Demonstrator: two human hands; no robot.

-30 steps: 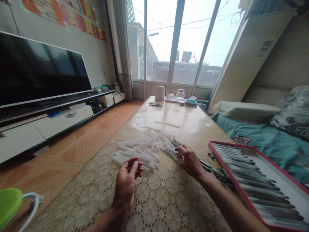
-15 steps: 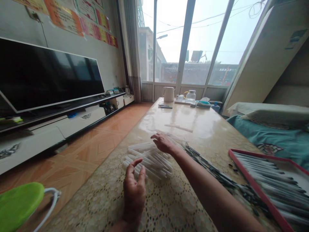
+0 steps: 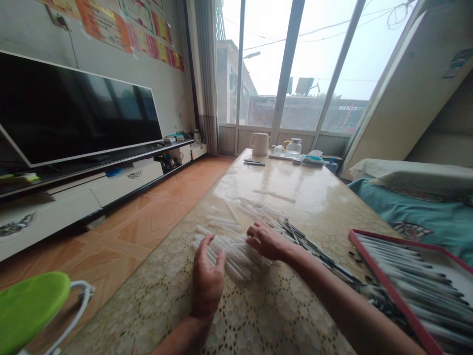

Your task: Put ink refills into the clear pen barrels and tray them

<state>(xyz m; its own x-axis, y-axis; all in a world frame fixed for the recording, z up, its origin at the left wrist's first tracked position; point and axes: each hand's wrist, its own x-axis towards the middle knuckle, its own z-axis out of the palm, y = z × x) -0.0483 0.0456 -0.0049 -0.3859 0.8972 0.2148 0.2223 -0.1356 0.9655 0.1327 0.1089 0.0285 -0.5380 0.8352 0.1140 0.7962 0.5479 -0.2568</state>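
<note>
1. Two hands at work over one table: the person's left hand [image 3: 207, 282] and right hand [image 3: 268, 241], both bare, side by side at a heap of white plastic tubes [image 3: 227, 249].
2. Left hand: released, fingers spread and gently curved, tips at the near edge of the heap. No tube is gripped.
3. Right hand: lying palm-down across the far side of the heap, fingers lightly bent and in contact with the tubes. Whether one is pinched beneath them cannot be told.
4. The white plastic tubes: one loose heap, too many and too overlapped for an exact count, but clearly dozens, lying between the two hands. Two more pieces lie end to end, well beyond it on the glossy table [image 3: 314, 212].
5. One long, straggling line of dark slender parts [image 3: 318, 259] runs from just beside the right hand toward the tray; the pieces are too tangled to count.
6. One red-rimmed tray [image 3: 384, 286] sits at the table's right edge, holding many neat rows of slim white-and-dark rods.
7. At the table's far end: one white jug [image 3: 259, 144] and one glass pitcher [image 3: 293, 147].
8. To the left, across a tiled floor, one flat-screen television [image 3: 77, 111] stands dark on a low white cabinet [image 3: 88, 195].
</note>
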